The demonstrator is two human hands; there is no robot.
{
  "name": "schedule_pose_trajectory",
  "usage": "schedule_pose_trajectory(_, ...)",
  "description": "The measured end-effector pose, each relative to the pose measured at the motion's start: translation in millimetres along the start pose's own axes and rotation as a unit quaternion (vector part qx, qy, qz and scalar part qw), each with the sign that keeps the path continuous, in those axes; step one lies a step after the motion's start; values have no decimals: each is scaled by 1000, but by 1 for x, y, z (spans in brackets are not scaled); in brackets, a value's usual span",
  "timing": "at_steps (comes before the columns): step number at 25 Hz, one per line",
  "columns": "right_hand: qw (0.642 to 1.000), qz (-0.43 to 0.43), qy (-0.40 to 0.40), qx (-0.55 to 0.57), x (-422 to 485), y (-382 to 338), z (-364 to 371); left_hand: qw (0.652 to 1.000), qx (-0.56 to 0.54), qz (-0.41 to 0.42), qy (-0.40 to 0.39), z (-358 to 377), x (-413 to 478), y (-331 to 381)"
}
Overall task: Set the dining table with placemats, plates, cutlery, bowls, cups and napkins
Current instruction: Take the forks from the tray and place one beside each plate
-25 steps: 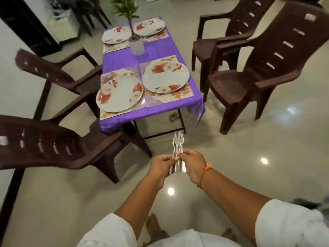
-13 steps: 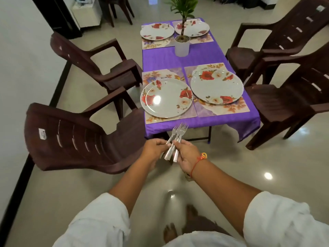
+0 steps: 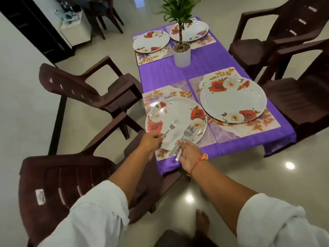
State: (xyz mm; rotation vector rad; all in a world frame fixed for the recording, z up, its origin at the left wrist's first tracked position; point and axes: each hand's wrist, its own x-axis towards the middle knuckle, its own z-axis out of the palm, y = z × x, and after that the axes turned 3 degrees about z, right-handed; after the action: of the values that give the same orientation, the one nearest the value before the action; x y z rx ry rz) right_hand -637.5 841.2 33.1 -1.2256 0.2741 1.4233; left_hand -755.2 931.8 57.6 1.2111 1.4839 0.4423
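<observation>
A purple-clothed table (image 3: 204, 68) carries several floral placemats, each with a white rose-patterned plate. Over the near left plate (image 3: 178, 111), my left hand (image 3: 151, 139) pinches a single fork (image 3: 171, 126) by its handle, tines pointing away. My right hand (image 3: 187, 155) grips a bundle of forks (image 3: 185, 138) at the plate's near edge. The near right plate (image 3: 233, 99) lies on its placemat (image 3: 263, 125). Two more plates, the far left plate (image 3: 151, 41) and the far right plate (image 3: 194, 32), sit at the far end.
A potted plant in a white pot (image 3: 182, 54) stands mid-table. Dark brown plastic chairs flank the table: one close at my left (image 3: 71, 180), another behind it (image 3: 92, 88), two on the right (image 3: 284, 41). A white cabinet (image 3: 76, 31) stands at the back left.
I have come up to the table's near end. My left hand has drawn one fork out of the bundle and moved it left over the near left plate; my right hand keeps the others.
</observation>
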Motion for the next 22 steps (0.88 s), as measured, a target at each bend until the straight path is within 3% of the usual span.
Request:
schedule_pose_trajectory(8,995,-47,87,-20,59,-29,38,992,80,77,66,-35,184,59)
schedule_pose_trajectory(14,990,-52,129,1,94,-25,68,990,109,53,72,-28,321,56)
schedule_pose_trajectory(22,988,-51,141,34,102,-18,89,970,220,103,22,-32,313,77)
